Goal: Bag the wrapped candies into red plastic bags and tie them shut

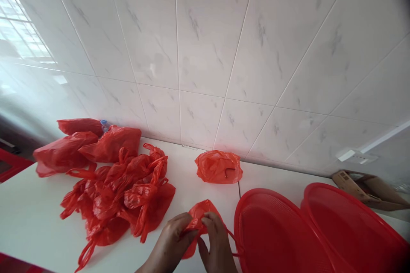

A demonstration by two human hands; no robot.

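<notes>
Both my hands meet at the bottom centre over a small red plastic bag (201, 211). My left hand (171, 241) pinches the bag's left side with closed fingers. My right hand (215, 243) grips its right side, fingers curled on the plastic. The bag rests on the white table (32, 217) just left of a red mesh tray. A tied red bag (218, 166) sits alone farther back, near the wall.
A heap of several tied red bags (121, 192) lies on the left, with fuller red bags (64, 149) behind it. Two round red mesh trays (278, 239) (352, 226) overlap on the right. A cardboard box (365, 187) stands at the far right. A tiled wall (205, 51) backs the table.
</notes>
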